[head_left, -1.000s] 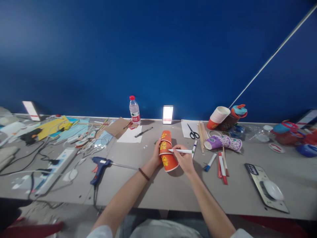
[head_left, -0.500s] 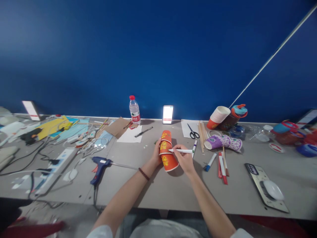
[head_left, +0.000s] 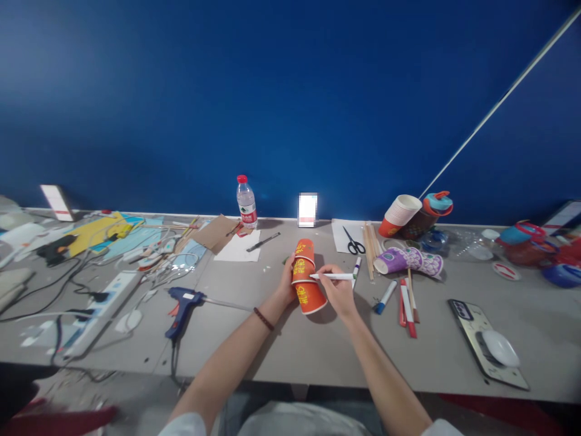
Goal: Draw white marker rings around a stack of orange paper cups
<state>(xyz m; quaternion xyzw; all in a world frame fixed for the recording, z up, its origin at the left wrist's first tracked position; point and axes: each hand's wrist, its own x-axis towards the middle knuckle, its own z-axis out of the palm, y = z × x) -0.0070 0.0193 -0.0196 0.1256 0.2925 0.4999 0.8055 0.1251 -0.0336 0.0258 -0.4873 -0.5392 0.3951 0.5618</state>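
Over the grey tabletop (head_left: 308,357), the left hand (head_left: 285,280) gripped a tilted column of orange paper cups (head_left: 310,299), apparently steadying it for the slim white marker (head_left: 336,277) pinched by the right hand (head_left: 339,292).

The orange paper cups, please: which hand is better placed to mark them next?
Probably the right hand: it holds a white marker, tip by the cups, which the left hand grips.

The person wears a pale greyish-white top (head_left: 304,421) with light sleeves (head_left: 183,425) above bare forearms (head_left: 227,369). A dark reddish-brown bracelet (head_left: 264,319), apparently beaded, circles the left wrist. The left hand (head_left: 285,283) and right hand (head_left: 339,293) are bare.
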